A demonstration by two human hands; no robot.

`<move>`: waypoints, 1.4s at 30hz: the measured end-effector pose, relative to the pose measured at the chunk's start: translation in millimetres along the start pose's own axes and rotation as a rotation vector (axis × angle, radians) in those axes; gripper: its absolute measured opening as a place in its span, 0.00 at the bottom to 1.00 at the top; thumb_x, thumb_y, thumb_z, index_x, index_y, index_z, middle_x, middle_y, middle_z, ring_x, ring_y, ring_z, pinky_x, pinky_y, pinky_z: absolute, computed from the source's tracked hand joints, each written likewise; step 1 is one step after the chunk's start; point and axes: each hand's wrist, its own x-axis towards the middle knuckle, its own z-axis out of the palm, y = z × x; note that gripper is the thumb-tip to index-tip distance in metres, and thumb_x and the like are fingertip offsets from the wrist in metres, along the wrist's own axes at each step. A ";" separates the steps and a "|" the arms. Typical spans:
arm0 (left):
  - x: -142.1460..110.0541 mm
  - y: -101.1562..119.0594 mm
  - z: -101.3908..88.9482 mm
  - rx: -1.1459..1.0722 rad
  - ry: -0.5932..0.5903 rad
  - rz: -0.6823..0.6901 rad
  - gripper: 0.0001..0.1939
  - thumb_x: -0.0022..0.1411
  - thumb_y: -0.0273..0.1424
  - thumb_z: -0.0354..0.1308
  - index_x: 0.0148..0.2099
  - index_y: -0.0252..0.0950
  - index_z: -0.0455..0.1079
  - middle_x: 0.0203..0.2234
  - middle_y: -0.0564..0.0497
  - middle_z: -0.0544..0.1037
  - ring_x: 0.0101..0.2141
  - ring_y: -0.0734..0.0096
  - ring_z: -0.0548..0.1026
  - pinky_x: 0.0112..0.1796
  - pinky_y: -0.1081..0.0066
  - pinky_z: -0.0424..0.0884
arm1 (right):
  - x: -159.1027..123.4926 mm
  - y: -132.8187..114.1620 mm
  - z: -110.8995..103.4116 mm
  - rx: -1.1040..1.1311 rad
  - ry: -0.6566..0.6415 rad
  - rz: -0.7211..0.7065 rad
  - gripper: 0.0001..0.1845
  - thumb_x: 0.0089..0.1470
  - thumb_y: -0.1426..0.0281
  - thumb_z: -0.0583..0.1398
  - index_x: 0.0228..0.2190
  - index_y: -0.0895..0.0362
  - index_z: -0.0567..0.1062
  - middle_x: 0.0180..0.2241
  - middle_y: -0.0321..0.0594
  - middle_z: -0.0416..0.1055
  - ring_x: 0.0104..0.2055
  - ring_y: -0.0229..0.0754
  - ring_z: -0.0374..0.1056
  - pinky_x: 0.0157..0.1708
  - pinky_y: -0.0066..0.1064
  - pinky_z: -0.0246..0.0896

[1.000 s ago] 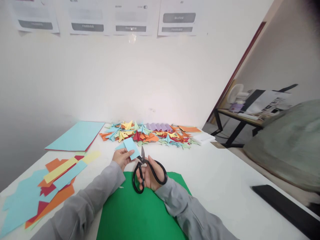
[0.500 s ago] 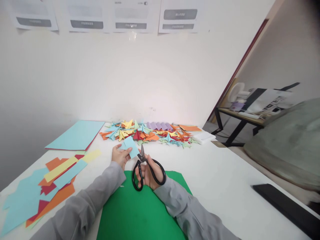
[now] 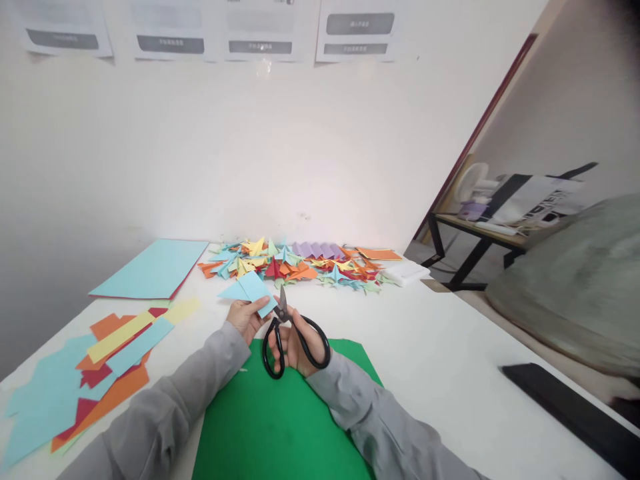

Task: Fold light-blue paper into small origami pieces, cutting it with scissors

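Pinching the light blue paper (image 3: 256, 287) between thumb and fingers, the left hand (image 3: 244, 319) held it above the tabletop (image 3: 425, 373), presumably so one edge stayed free for the scissors (image 3: 283, 313). The right hand (image 3: 300, 347) was curled round their spread black handles, likely keeping the blades apart; whether paper lay between them could not be told. The green sheet (image 3: 285, 427) lay below, perhaps protecting the surface, with paper scraps (image 3: 117, 370) left of the arms, seemingly clear of the work.
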 end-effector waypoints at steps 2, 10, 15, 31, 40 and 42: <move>1.0 -0.3 -1.8 0.032 -0.035 -0.032 0.06 0.42 0.22 0.60 0.26 0.26 0.68 0.20 0.46 0.74 0.19 0.77 0.70 0.20 0.79 0.67 | -0.1 -0.8 -0.4 -0.007 -0.009 0.008 0.27 0.50 0.55 0.47 0.51 0.48 0.50 0.24 0.36 0.67 0.18 0.35 0.62 0.16 0.27 0.58; 7.1 1.0 -9.5 0.094 -0.063 -0.082 0.05 0.44 0.22 0.58 0.28 0.28 0.67 0.17 0.49 0.72 0.16 0.79 0.67 0.17 0.80 0.65 | 0.0 -7.4 -7.2 -0.029 -0.023 0.096 0.27 0.51 0.52 0.39 0.49 0.50 0.51 0.20 0.36 0.66 0.19 0.39 0.64 0.18 0.31 0.59; 6.0 4.0 -9.8 0.103 -0.120 -0.129 0.04 0.47 0.23 0.57 0.29 0.27 0.67 0.18 0.48 0.73 0.17 0.78 0.69 0.18 0.79 0.67 | 0.1 -8.5 -8.4 -0.030 -0.030 0.099 0.25 0.51 0.52 0.39 0.48 0.49 0.52 0.20 0.36 0.66 0.18 0.39 0.64 0.17 0.31 0.59; 10.2 7.4 -16.5 0.171 -0.137 -0.186 0.08 0.50 0.25 0.55 0.33 0.23 0.69 0.21 0.40 0.75 0.22 0.69 0.73 0.21 0.76 0.71 | -1.6 -10.1 -9.5 -0.001 -0.069 0.143 0.27 0.51 0.52 0.41 0.30 0.61 0.67 0.21 0.40 0.66 0.18 0.37 0.63 0.17 0.30 0.59; 10.1 9.0 -17.5 0.172 -0.155 -0.204 0.07 0.49 0.23 0.55 0.32 0.23 0.70 0.22 0.40 0.75 0.23 0.69 0.74 0.22 0.75 0.72 | -2.2 -10.8 -7.6 -0.017 -0.047 0.137 0.27 0.51 0.51 0.40 0.37 0.58 0.65 0.21 0.38 0.66 0.18 0.37 0.62 0.17 0.30 0.58; 10.4 10.0 -18.0 0.178 -0.160 -0.219 0.07 0.50 0.23 0.55 0.33 0.23 0.70 0.22 0.40 0.75 0.23 0.68 0.74 0.22 0.76 0.71 | -2.0 -10.9 -8.4 -0.014 -0.055 0.141 0.27 0.51 0.52 0.39 0.39 0.57 0.63 0.21 0.38 0.66 0.18 0.37 0.62 0.17 0.30 0.58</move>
